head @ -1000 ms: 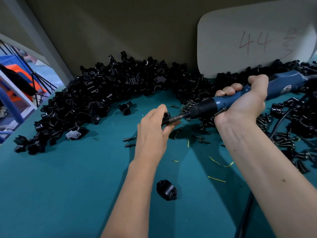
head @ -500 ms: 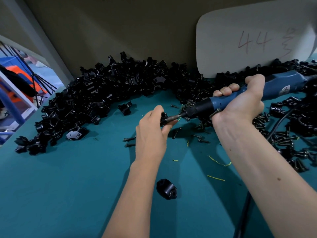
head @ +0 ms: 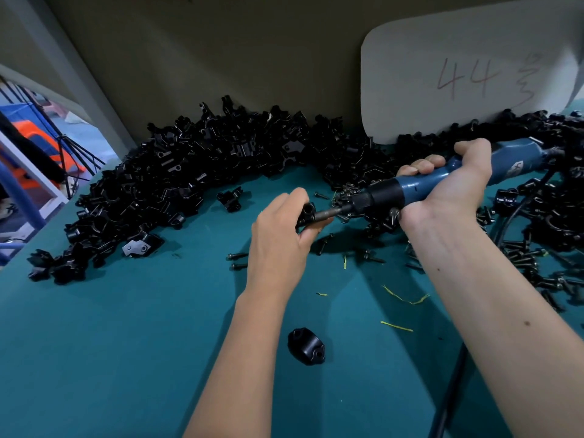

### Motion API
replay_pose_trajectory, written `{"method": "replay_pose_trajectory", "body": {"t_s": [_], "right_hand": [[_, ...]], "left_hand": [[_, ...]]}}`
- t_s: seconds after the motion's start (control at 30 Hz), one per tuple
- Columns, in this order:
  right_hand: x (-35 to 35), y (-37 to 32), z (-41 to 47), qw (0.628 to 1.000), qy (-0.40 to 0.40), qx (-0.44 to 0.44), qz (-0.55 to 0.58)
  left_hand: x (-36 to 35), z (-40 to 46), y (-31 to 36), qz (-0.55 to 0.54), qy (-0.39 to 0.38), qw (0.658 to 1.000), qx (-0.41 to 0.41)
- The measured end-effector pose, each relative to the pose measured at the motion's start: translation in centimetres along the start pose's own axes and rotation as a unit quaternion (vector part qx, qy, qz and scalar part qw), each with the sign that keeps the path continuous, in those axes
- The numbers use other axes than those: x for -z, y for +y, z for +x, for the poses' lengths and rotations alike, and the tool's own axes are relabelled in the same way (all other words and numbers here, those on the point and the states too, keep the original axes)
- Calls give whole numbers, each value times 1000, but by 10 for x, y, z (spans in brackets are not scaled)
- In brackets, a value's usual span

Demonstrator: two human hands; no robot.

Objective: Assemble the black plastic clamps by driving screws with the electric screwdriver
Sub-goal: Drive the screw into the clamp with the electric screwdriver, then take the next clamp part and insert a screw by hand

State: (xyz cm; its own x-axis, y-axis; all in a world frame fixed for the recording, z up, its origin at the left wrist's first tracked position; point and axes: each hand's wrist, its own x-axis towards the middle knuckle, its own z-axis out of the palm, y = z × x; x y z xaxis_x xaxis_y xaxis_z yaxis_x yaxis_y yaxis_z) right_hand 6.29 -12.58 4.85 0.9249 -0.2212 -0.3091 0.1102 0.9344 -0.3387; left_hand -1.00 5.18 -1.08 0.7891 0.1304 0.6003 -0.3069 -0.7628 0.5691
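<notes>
Hands meet over the middle of the teal table (head: 94,358): left hand (head: 281,241) pinches a small black clamp (head: 306,214) between curled fingers and thumb, held just above the surface, while right hand (head: 448,184) wraps its fingers fully round the blue electric screwdriver (head: 442,181), whose bit tip sits against the clamp's right side. Heap of black clamp parts (head: 189,178) arcs along the far edge from left to right; loose screws (head: 521,257) scatter at right, near the tool's cable (head: 448,393). One single clamp piece (head: 306,346) lies near, between the forearms, and a white card (head: 458,77) marked 44 stands far right.
</notes>
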Motion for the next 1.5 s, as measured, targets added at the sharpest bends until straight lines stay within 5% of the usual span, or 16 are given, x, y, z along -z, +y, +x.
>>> {"method": "replay_pose_trajectory", "body": {"t_s": [0.23,0.33,0.4,0.53,0.67,0.87,1.03,1.1,1.17,1.23,1.33,1.4,1.5], "right_hand": [[3,-4,0,995,-25,-83,49],[3,-7,1,992,-35,-96,76],[2,-12,3,987,-51,-118,101],[2,-10,4,991,-52,-121,-16],[4,5,4,958,-84,-118,-249],[18,37,4,866,-119,-32,-485],[30,40,7,585,-131,213,-772],[30,39,6,534,-129,225,-805],[29,38,3,518,-129,238,-811],[22,33,0,519,-150,280,-793],[3,21,-13,580,-347,214,-705],[-4,12,-23,586,-455,140,-655],[-7,-14,-21,551,-443,193,-680]], "left_hand": [[-2,2,0,-59,28,998,5],[-3,3,3,-167,14,981,98],[2,6,4,-343,28,918,196],[17,10,2,-601,5,729,328],[18,10,7,-645,-33,666,374],[17,10,12,-608,-37,679,410],[13,11,14,-609,-34,679,409],[12,11,17,-618,-33,676,401],[9,13,21,-603,-21,694,393],[4,15,27,-532,5,756,382],[-6,18,42,-391,27,850,352],[-12,19,55,-398,26,849,347],[-23,22,78,-488,-16,794,363]]}}
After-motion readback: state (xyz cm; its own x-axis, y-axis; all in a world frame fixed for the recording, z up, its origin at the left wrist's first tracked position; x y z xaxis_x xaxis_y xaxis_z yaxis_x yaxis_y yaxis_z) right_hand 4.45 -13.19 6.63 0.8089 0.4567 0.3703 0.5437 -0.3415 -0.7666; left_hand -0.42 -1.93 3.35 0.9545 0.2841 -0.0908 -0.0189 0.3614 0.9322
